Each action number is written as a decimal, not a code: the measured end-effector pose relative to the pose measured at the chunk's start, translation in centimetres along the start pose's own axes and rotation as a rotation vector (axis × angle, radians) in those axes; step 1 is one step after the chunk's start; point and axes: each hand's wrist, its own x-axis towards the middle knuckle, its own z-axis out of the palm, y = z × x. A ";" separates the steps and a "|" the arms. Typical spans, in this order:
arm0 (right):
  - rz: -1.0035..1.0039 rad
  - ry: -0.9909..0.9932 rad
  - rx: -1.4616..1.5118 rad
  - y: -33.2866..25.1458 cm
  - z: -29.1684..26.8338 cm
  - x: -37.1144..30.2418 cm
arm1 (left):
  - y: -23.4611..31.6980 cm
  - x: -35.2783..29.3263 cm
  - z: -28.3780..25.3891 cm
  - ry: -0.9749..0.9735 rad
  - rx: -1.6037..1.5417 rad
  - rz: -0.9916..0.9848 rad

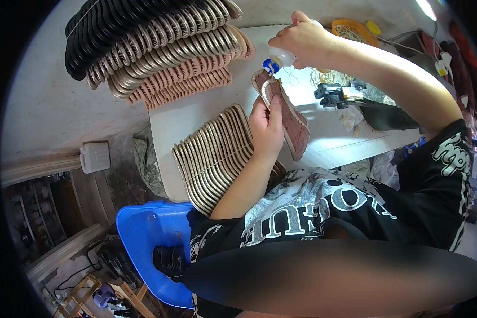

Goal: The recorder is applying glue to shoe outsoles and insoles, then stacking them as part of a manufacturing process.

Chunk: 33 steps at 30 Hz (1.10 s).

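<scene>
My left hand is closed around a pinkish-brown, sole-shaped shoe part with a pale rim, thumb lying on its face. The part is held up tilted over the white table. Above its far end, my right hand grips a whitish squeeze bottle, tipped so its blue cap points down at the part. Whether the tip touches the part I cannot tell. Next to my left forearm lies a row of gold-edged shoe parts, nested together and tied with a string.
Bundled black shoe parts, gold ones and pink ones are piled at the far left. A black clamp-like device stands right of centre. An orange basket sits behind. Below the table's left edge is a blue tub.
</scene>
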 end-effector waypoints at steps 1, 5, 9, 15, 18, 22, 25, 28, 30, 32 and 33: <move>0.003 -0.013 -0.017 0.0 -0.2 0.1 | 0.1 0.0 -0.1 -0.002 0.029 0.008; 0.006 -0.032 -0.033 -0.3 -0.2 0.4 | -0.1 0.0 -0.3 0.013 0.011 -0.013; -0.002 -0.014 -0.036 0.0 0.3 0.4 | -0.1 0.0 -0.1 0.014 0.017 -0.017; -0.018 -0.018 -0.029 -0.3 0.1 0.4 | -0.1 0.0 -0.2 0.005 -0.002 -0.033; -0.022 -0.002 -0.035 -0.3 0.1 0.3 | -0.1 0.0 -0.2 0.014 -0.019 -0.031; -0.022 -0.010 -0.071 -0.3 0.1 0.4 | -0.1 0.0 -0.2 0.018 0.024 -0.026; -0.013 -0.036 -0.105 -0.4 -0.2 0.4 | -0.3 0.0 -0.3 0.018 0.028 -0.027; -0.014 -0.037 -0.106 -0.4 -0.3 0.4 | -0.1 0.0 -0.3 0.016 0.016 -0.023; -0.013 -0.029 -0.105 -0.3 -0.2 0.4 | -0.1 0.0 -0.2 0.013 0.011 -0.021; -0.008 -0.005 -0.092 -0.3 0.0 0.3 | 0.0 0.0 -0.1 0.015 0.002 -0.019; -0.008 -0.005 -0.092 -0.3 0.0 0.3 | 0.0 0.0 -0.2 0.016 0.003 -0.020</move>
